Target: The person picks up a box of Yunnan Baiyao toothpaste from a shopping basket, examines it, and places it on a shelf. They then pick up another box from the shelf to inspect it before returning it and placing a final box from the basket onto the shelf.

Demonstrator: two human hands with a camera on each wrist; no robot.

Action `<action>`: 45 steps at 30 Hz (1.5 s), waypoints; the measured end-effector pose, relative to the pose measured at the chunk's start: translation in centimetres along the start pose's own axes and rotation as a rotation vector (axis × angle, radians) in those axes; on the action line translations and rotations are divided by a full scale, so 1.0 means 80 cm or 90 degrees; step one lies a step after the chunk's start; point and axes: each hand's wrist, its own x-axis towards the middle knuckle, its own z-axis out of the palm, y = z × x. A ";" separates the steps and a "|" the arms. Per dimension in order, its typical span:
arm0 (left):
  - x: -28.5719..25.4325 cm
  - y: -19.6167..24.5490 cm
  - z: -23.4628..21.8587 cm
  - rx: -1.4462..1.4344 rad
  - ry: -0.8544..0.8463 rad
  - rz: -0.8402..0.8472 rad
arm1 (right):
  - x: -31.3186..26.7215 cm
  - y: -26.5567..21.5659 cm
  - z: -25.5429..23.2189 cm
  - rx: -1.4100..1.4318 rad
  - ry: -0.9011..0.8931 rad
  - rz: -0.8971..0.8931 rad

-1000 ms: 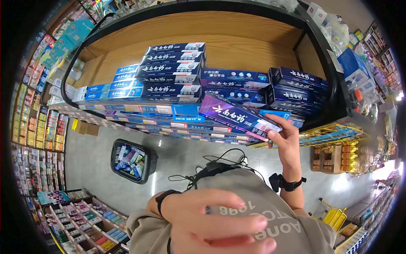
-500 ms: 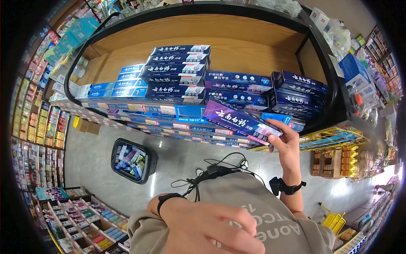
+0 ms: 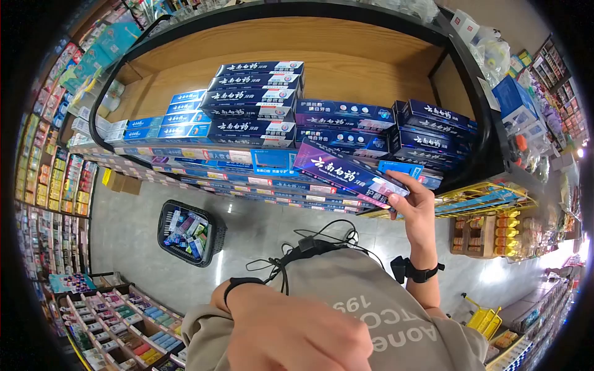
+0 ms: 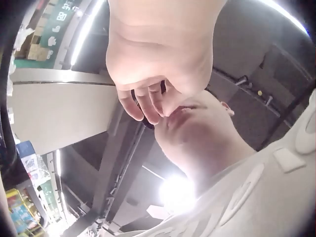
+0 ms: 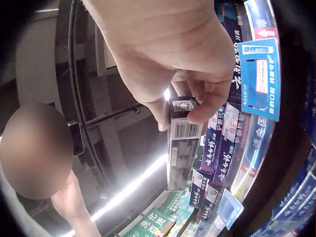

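My right hand (image 3: 414,201) pinches one end of a dark blue and purple toothpaste box (image 3: 346,173), thumb on the near side. The box tilts in front of the shelf edge, its printed face up. In the right wrist view, thumb and fingers grip the toothpaste box (image 5: 182,148) near its barcode end. My left hand (image 3: 297,334) is raised in front of the shirt, its fingers loosely curled and holding nothing. The left wrist view has the left hand (image 4: 160,64) overlapping the person's face, fingers bent. Stacked toothpaste boxes (image 3: 253,93) sit on the shelf behind.
A wooden-backed shelf (image 3: 266,37) with a black frame spans the front. Blue price cards (image 3: 272,162) hang on its edge. On the floor at left stands a dark basket (image 3: 216,238) of packages. A yellow wire rack (image 3: 482,201) adjoins the shelf at right.
My left hand's spread fingers have drawn together and curled, and the hand has turned its back to the head camera. My right hand keeps the toothpaste box nearly in place.
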 end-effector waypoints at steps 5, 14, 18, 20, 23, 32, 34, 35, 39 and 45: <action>0.008 -0.052 -0.030 -0.548 -0.473 -0.242 | 0.001 -0.002 0.001 -0.002 0.013 -0.001; 0.002 0.006 -0.059 -0.143 -0.015 -0.076 | 0.001 -0.018 -0.011 -0.061 -0.013 -0.055; -0.002 0.017 -0.133 0.008 0.009 0.033 | 0.008 -0.065 -0.023 -0.266 0.000 -0.133; -0.014 0.029 -0.149 0.233 0.160 0.044 | 0.016 -0.078 -0.015 -0.351 0.039 -0.242; -0.032 0.035 -0.178 0.342 0.217 -0.014 | 0.032 -0.101 -0.004 -0.455 0.057 -0.348; -0.114 0.028 -0.218 0.454 0.301 -0.132 | 0.078 -0.105 0.019 -0.651 -0.001 -0.398; -0.136 0.025 -0.221 0.438 0.342 -0.140 | 0.084 -0.105 0.022 -0.653 0.004 -0.407; -0.144 0.027 -0.219 0.441 0.366 -0.159 | 0.084 -0.106 0.026 -0.650 0.003 -0.397; -0.177 0.034 -0.214 0.442 0.445 -0.216 | 0.090 -0.101 0.027 -0.649 0.009 -0.380; -0.203 0.042 -0.210 0.456 0.480 -0.237 | 0.103 -0.090 0.017 -0.720 -0.017 -0.450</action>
